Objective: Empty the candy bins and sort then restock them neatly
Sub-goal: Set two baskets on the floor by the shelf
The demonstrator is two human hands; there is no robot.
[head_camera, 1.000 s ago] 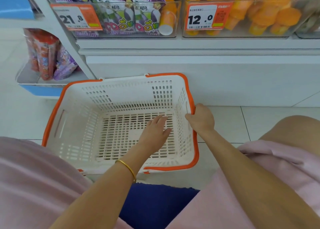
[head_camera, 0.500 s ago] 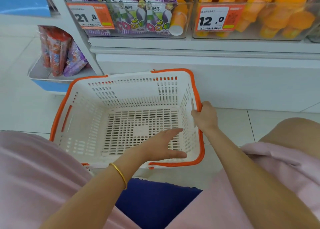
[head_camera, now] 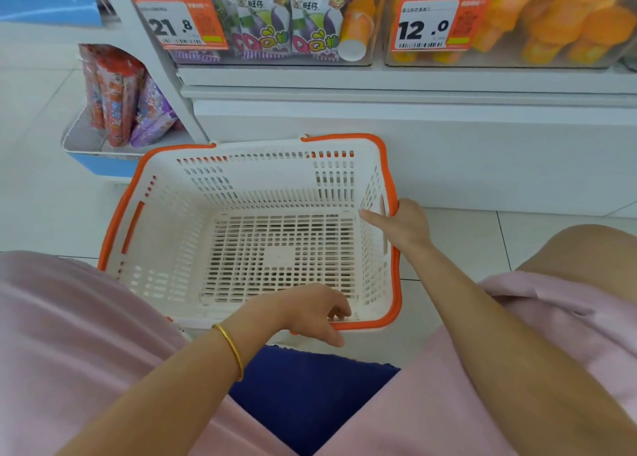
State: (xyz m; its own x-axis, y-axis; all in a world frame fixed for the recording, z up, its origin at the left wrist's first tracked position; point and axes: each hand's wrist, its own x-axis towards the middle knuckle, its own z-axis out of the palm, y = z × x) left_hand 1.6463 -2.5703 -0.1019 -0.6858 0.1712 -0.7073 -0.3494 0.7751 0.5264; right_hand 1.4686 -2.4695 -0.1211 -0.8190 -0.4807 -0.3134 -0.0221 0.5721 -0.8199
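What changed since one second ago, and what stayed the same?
The left hand drew back from over the floor of the white plastic basket with orange rim to its near rim, where the fingers curl over the edge. The right hand still grips the right rim; the basket remains empty.

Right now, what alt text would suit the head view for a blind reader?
The right hand grips the right rim of an empty white, orange-rimmed basket, and the left hand grips its near rim. Behind it, shelf bins hold purple candy packets and orange items.
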